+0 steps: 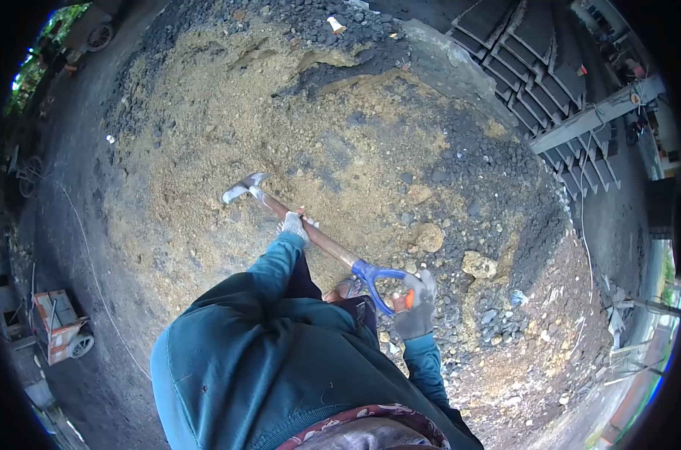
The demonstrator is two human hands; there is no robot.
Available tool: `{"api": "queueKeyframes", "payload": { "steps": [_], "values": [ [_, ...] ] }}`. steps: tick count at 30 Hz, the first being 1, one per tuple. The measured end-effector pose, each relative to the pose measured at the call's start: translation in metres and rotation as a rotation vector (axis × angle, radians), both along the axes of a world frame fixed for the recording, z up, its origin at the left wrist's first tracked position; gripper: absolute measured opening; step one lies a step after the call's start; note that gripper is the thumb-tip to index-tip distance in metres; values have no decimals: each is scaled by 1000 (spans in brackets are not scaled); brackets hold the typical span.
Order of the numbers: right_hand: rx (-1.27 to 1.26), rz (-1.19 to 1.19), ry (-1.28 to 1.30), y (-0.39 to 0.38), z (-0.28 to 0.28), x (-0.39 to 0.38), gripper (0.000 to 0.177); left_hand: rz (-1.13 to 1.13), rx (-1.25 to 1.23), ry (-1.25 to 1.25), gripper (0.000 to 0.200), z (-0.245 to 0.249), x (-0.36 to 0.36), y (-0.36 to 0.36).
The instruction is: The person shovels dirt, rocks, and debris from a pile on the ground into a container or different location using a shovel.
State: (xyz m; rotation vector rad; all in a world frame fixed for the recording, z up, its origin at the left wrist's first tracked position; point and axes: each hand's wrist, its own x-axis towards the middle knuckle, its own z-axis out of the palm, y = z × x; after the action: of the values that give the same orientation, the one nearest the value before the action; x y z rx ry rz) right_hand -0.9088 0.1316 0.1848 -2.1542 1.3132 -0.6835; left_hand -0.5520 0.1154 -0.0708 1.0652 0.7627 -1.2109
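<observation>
A shovel (331,246) with a wooden shaft lies slantwise in front of my body. My left hand (295,226), in a pale glove with bare fingertips, is wrapped round the shaft not far above the blade. At the other end, my right hand (418,304) in a grey glove is closed on the blue D-shaped handle, which has an orange grip. The metal shovel blade (243,187) is at the surface of a heap of sandy gravel (205,150), with its edge toward the left. Part of a foot (343,290) shows below the shaft.
Stones, such as a round one (430,238) and a pale one (478,265), lie on the right of the heap. A white cup (335,25) sits at the top. Stacked concrete-like pieces (517,67) stand upper right, a wheeled cart (58,326) lower left, and a thin cord (89,251) crosses the ground.
</observation>
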Motion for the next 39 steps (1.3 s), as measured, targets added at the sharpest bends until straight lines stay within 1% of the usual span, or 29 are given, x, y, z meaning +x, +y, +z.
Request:
{"api": "queueKeyframes", "payload": {
  "steps": [2,4,7,8,9,11,12,13,14,15,16,17,18,19,20,21,22,23,24,25,26,27,28,30,31,36,39],
  "values": [
    [35,-210,-17,7,5,-10,59,-13,-62,-4,27,18,-32,-6],
    [62,-336,-10,5,10,-20,63,-33,-109,37,26,19,-52,-14],
    [588,-524,-723,-5,15,-14,57,-83,-160,132,25,12,-56,-35],
    [667,-570,-865,-12,2,-14,52,-105,-179,153,25,11,-54,-44],
    [739,-625,-1009,-22,1,-3,47,-130,-198,173,25,7,-49,-53],
    [864,-578,-1172,-39,12,17,40,-154,-245,188,22,-1,-27,-81],
    [810,-592,-1213,-56,30,51,35,-156,-252,179,21,-22,-14,-96],
    [811,-596,-1242,-72,32,72,37,-150,-261,173,21,-20,-3,-112],
    [825,-604,-1261,-84,35,88,39,-184,-309,86,19,-19,9,-126],
    [842,-612,-1287,-93,36,107,41,-195,-281,138,19,-20,24,-139],
    [697,-534,-992,-106,56,138,50,-209,-257,184,19,-20,43,-154],
    [659,-495,-904,-119,65,161,53,-224,-234,230,20,-21,59,-168],
    [619,-457,-815,-132,72,179,55,-260,-211,192,25,-11,71,-181],
    [578,-417,-724,-142,76,191,57,-297,-198,146,25,-26,81,-190],
    [609,-414,-682,-150,73,200,53,-335,-186,96,26,-40,92,-199],
    [630,-400,-693,-157,75,209,53,-372,-171,47,26,-42,101,-206],
    [652,-385,-704,-164,77,218,53,-439,-149,102,25,-31,110,-208],
    [675,-371,-715,-170,79,225,53,-391,-168,102,23,-47,111,-214],
    [680,-359,-660,-176,81,228,50,-343,-186,102,20,-92,107,-218],
    [585,-317,-560,-181,79,230,50,-295,-204,102,18,-116,106,-221],
    [489,-274,-462,-186,72,232,49,-286,-221,112,17,-109,106,-222],
    [396,-232,-363,-191,69,235,49,-277,-236,123,16,-90,103,-222],
    [427,-240,-350,-194,74,239,48,-268,-249,134,16,-73,98,-220],
    [395,-184,-347,-204,81,246,49,-257,-218,-94,14,-55,88,-220],
    [378,-157,-345,-207,81,247,49,-278,-199,-94,14,-50,89,-224],
    [386,-213,-364,-226,86,227,50,-414,-166,2,14,-26,89,-251],
    [384,-276,-395,-239,86,188,50,-443,-183,-5,14,12,76,-282]
  ]
}}
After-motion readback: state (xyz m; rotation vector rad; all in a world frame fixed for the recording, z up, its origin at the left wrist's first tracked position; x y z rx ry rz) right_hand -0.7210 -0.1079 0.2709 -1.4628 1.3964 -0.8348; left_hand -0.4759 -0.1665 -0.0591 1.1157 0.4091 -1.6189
